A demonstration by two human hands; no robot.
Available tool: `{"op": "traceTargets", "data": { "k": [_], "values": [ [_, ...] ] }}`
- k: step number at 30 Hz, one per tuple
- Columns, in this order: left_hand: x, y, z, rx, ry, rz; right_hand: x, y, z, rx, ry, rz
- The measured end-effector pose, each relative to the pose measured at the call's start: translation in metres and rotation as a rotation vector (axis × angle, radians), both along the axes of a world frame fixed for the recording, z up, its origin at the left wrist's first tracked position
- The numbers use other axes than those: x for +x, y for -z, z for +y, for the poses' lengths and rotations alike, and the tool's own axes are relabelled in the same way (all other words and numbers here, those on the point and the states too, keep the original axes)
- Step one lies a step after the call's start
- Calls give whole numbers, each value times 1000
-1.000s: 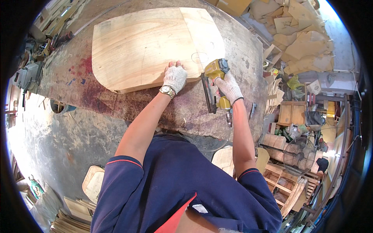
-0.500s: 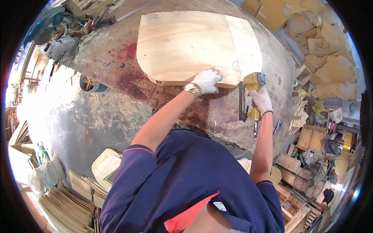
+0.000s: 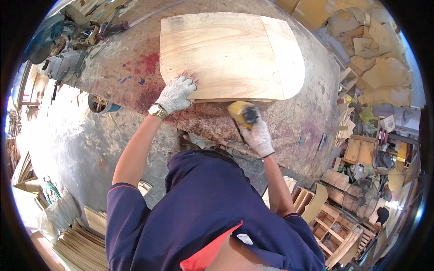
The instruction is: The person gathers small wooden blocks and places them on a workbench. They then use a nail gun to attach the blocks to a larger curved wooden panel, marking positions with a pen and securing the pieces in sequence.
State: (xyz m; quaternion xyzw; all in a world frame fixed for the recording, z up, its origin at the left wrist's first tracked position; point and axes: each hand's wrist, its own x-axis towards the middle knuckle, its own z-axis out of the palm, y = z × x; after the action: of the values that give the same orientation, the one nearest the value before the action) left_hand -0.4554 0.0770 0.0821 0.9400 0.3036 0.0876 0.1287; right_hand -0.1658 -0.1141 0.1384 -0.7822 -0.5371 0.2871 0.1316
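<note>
A pale wooden panel (image 3: 221,54) with rounded corners lies on the stained worktable; a seam runs across it toward the right. My left hand (image 3: 177,93), in a white glove with fingertips bare, rests with fingers spread on the panel's near left corner. My right hand (image 3: 258,135), gloved as well, grips a yellow and black pneumatic nail gun (image 3: 242,113). The nail gun is tilted and a little blurred, just off the panel's near edge. Whether its nose touches the panel is hidden from me.
Power tools (image 3: 68,61) crowd the far left of the worktable (image 3: 135,86). A blue bucket (image 3: 103,105) stands beyond its left edge. Cut sheets (image 3: 379,67) pile up at the right, above a floor fan (image 3: 360,198). Thin boards (image 3: 81,248) are stacked at lower left.
My left hand has slid left along the panel's near edge to its corner, fingers now spread. The nail gun has moved left from the panel's right part and turned in my right hand.
</note>
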Motion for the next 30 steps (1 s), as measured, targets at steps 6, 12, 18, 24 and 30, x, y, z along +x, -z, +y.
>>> {"op": "traceTargets", "data": {
  "k": [6,12,18,24,30],
  "values": [
    [-2,-2,1,-21,42,-30,-63,-9,7,-12,-117,-43],
    [-2,-9,2,-64,34,-17,-34,-40,8,10,197,47],
    [1,-8,3,-82,15,-8,47,-79,13,41,559,151],
    [2,-9,2,-67,1,14,96,-93,31,36,489,200],
    [4,-14,1,-68,-1,42,109,-79,38,5,458,200]
  ]
}}
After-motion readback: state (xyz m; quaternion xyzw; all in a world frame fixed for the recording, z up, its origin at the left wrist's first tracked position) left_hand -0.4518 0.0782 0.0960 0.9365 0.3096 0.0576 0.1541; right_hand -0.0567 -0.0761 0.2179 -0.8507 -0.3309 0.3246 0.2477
